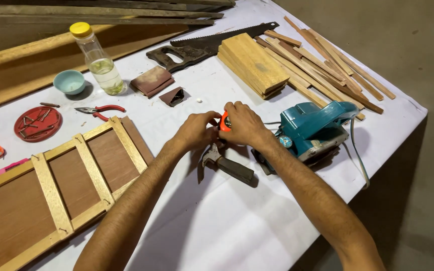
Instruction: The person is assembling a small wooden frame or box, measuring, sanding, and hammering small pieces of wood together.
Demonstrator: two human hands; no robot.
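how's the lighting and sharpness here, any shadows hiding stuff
Head view: soft, even light, no strong glare on the white table cover; the forearms cast a dim shadow over the hammer; left hand and right hand look sharp; edges bend slightly.

Bright, even light; soft shadows fall below the hands' grip onto the white tabletop [237, 221]; sharp throughout, slight edge distortion
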